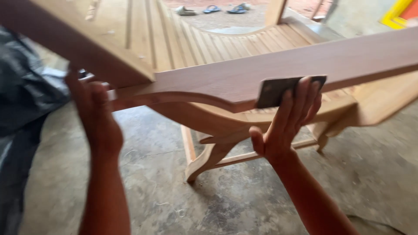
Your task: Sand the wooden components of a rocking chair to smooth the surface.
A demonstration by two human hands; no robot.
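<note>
A curved wooden armrest [244,78] of an unfinished slatted wooden bench [209,39] runs across the middle of the view. My right hand [285,124] presses a dark sheet of sandpaper [276,89] flat against the armrest's front edge, fingers spread upward over it. My left hand [96,117] grips the bench frame at the armrest's left end, near a dark wooden rail [74,41]. The picture is blurred by motion.
Bare concrete floor [183,191] lies below. The bench's curved legs [209,156] stand on it. Dark cloth or plastic [21,95] sits at the left. Several sandals [213,8] lie on the ground at the back. A yellow frame [394,15] shows at the top right.
</note>
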